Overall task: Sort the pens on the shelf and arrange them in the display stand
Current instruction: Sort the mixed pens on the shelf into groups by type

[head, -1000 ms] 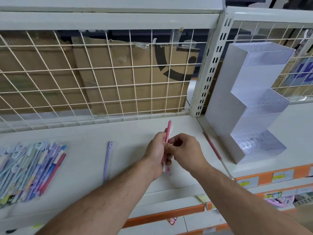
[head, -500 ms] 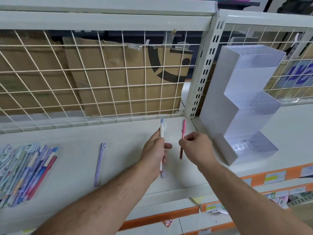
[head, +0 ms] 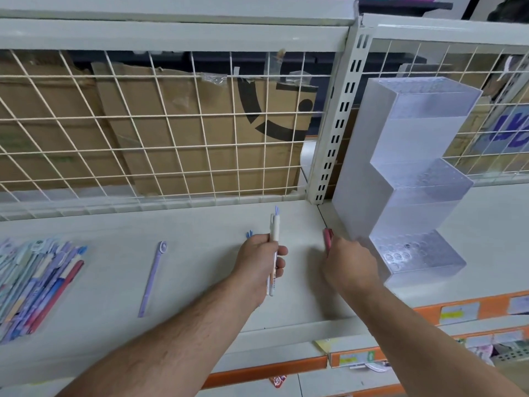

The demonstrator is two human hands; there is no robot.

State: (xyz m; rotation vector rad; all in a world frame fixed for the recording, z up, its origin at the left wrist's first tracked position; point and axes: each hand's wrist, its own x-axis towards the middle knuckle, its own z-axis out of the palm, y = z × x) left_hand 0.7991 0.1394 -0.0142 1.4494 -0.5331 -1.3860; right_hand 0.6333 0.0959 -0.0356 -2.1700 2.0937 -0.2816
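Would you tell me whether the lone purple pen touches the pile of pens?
Apart. Head view shows bare shelf between the purple pen and the pile of pens.

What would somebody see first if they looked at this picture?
Probably the tall clear display stand shaped like stairs, standing on the right of the shelf. Next come the two hands in the middle: the left hand grips a white pen, and the right hand holds a pink pen right beside the stand. On the far left lies a colourful pile of pens.
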